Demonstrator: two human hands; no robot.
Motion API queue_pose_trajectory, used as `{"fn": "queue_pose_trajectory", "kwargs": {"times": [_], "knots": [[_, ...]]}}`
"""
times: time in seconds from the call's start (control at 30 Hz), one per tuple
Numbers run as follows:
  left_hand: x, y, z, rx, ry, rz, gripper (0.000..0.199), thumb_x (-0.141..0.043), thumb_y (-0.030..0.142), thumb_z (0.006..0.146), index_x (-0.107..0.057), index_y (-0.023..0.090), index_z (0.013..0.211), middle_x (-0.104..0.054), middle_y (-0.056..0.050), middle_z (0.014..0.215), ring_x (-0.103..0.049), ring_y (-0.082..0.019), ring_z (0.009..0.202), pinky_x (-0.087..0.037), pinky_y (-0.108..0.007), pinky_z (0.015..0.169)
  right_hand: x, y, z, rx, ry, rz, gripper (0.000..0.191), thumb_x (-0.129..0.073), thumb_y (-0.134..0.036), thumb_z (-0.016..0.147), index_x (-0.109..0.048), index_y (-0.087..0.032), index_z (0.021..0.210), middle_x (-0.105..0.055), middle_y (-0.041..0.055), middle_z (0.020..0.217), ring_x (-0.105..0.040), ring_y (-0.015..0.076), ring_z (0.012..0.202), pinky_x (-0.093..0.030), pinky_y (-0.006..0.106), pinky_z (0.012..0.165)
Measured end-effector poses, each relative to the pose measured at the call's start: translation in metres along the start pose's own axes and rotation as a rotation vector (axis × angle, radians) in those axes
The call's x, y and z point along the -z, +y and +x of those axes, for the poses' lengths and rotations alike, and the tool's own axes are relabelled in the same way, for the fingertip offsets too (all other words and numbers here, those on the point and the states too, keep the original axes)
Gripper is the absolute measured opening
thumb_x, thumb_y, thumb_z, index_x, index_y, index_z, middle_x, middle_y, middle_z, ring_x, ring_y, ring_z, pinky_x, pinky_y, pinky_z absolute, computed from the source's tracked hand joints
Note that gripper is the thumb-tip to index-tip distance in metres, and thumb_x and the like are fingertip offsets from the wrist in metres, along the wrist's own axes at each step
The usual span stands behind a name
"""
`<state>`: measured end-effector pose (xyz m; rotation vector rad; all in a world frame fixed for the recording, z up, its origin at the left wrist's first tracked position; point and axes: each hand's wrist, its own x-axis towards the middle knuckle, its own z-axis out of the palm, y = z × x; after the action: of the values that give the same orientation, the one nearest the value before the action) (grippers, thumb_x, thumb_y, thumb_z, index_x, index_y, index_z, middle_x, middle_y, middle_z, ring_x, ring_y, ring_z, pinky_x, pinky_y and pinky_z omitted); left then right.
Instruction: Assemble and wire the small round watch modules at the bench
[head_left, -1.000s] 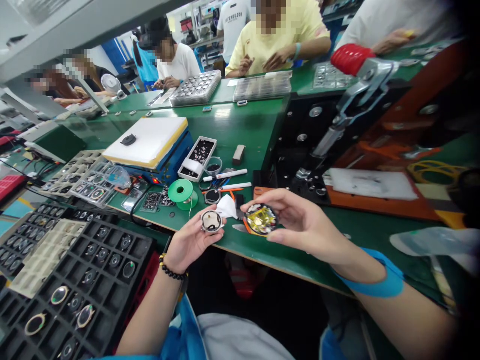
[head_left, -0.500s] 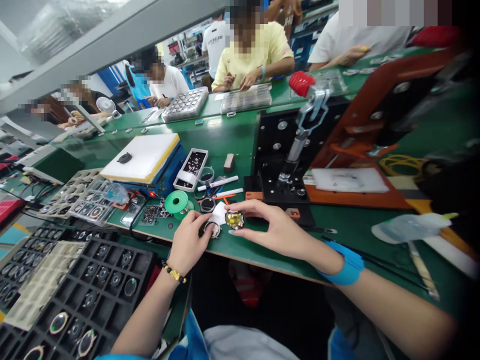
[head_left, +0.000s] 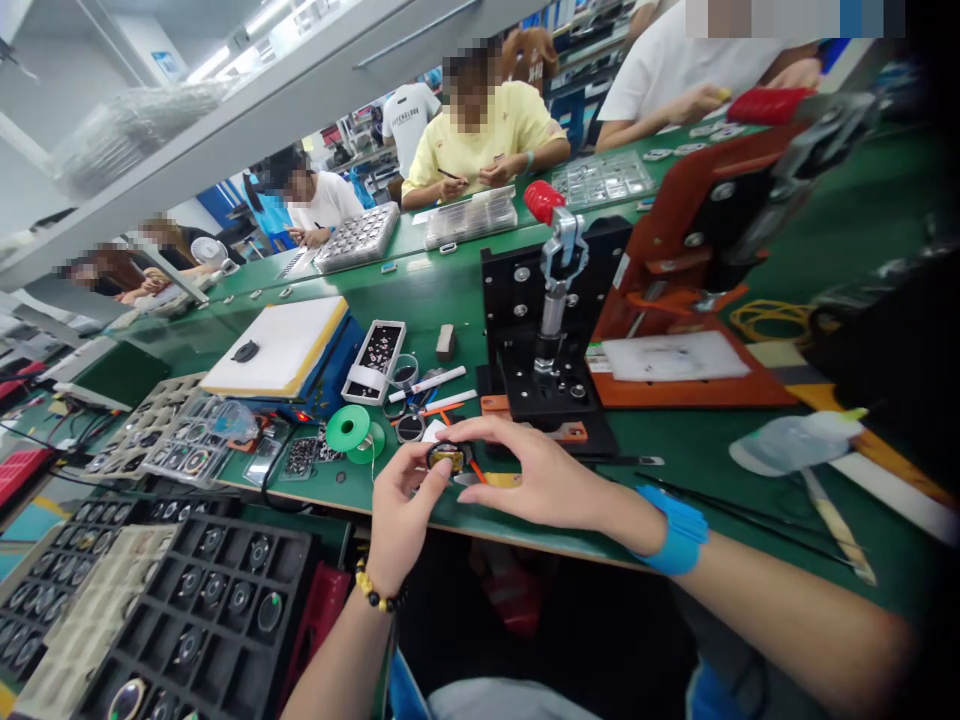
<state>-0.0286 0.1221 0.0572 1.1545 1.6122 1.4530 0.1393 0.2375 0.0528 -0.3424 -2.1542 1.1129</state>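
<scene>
My left hand (head_left: pixel 405 505) is closed around a small round watch case (head_left: pixel 448 458). Its rim is dark and a gold-coloured part shows inside, with my thumb across its lower edge. Reaching in from the right, my right hand (head_left: pixel 540 475) has thumb and fingers apart. Its fingertips are close to the far edge of the case; contact there cannot be made out. A bit of white cloth or paper (head_left: pixel 433 430) shows just behind the case. Beneath my right hand lies a yellow strip (head_left: pixel 502 480) on the green bench.
A black press (head_left: pixel 559 330) with a red handle stands beyond my right hand, beside an orange press (head_left: pixel 675 390). Solder spool (head_left: pixel 349 432), parts box (head_left: pixel 375 360) and blue box (head_left: pixel 330 360) lie left. Black trays (head_left: pixel 217 600) hold watch parts. Co-workers sit opposite.
The gold-coloured part has passed from my right hand to my left and now sits at the round case. My right fingers have let go of it. The head view has shifted.
</scene>
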Motion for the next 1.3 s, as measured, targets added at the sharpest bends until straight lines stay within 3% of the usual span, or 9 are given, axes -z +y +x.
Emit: {"fn": "queue_pose_trajectory", "kwargs": {"times": [0.07,0.2,0.5,0.73,0.97,1.3], "knots": [[0.005,0.001,-0.003,-0.094,0.034,0.175,0.016,-0.073,0.032,0.094,-0.075,0.022,0.106,-0.073,-0.006,0.1,-0.065,-0.022,0.087,-0.051,-0.032,0.081,0.002,-0.002,0.001,0.034,-0.007,-0.04,0.047,-0.081,-0.032,0.09,-0.063,-0.026,0.133,-0.071,0.0079,0.132,-0.067,0.0281,0.123,-0.055,0.045,0.105],[0.008,0.001,-0.011,-0.256,0.026,0.408,0.011,-0.069,0.024,0.095,-0.074,0.024,0.105,-0.071,-0.005,0.096,-0.063,-0.022,0.085,-0.048,-0.032,0.078,0.001,0.0,0.001,0.196,0.021,-0.08,0.021,-0.071,-0.032,0.099,-0.072,-0.025,0.119,-0.077,0.0065,0.115,-0.071,0.0248,0.111,-0.057,0.042,0.099],[0.001,0.001,-0.013,-0.335,0.029,0.586,0.01,-0.067,0.023,0.097,-0.071,0.025,0.105,-0.065,-0.004,0.091,-0.061,-0.021,0.082,-0.048,-0.032,0.077,-0.004,0.008,-0.002,0.252,0.084,-0.279,0.013,-0.061,-0.026,0.104,-0.073,-0.022,0.106,-0.077,0.0063,0.106,-0.072,0.0241,0.103,-0.06,0.04,0.089],[-0.002,0.002,-0.014,-0.333,0.048,0.626,0.008,-0.065,0.023,0.097,-0.069,0.024,0.103,-0.063,-0.003,0.089,-0.06,-0.021,0.081,-0.048,-0.032,0.077,-0.004,0.005,-0.003,0.343,0.106,-0.463,0.018,-0.055,-0.023,0.104,-0.071,-0.022,0.111,-0.077,0.0072,0.109,-0.072,0.0253,0.104,-0.061,0.041,0.087],[-0.001,0.003,-0.013,-0.185,0.007,0.483,0.008,-0.065,0.028,0.097,-0.069,0.022,0.1,-0.065,-0.002,0.089,-0.06,-0.018,0.081,-0.051,-0.027,0.072,-0.006,0.005,-0.003,0.448,0.141,-0.547,0.018,-0.056,-0.018,0.103,-0.071,-0.014,0.112,-0.078,0.0074,0.108,-0.073,0.0248,0.102,-0.061,0.038,0.082],[0.003,0.002,-0.011,-0.104,-0.036,0.353,0.014,-0.067,0.033,0.097,-0.072,0.021,0.1,-0.067,-0.003,0.09,-0.062,-0.017,0.082,-0.053,-0.025,0.074,-0.008,0.006,-0.005,0.366,0.199,-0.448,0.013,-0.059,-0.017,0.101,-0.072,-0.016,0.101,-0.079,0.0035,0.1,-0.074,0.0205,0.094,-0.056,0.032,0.083]]}}
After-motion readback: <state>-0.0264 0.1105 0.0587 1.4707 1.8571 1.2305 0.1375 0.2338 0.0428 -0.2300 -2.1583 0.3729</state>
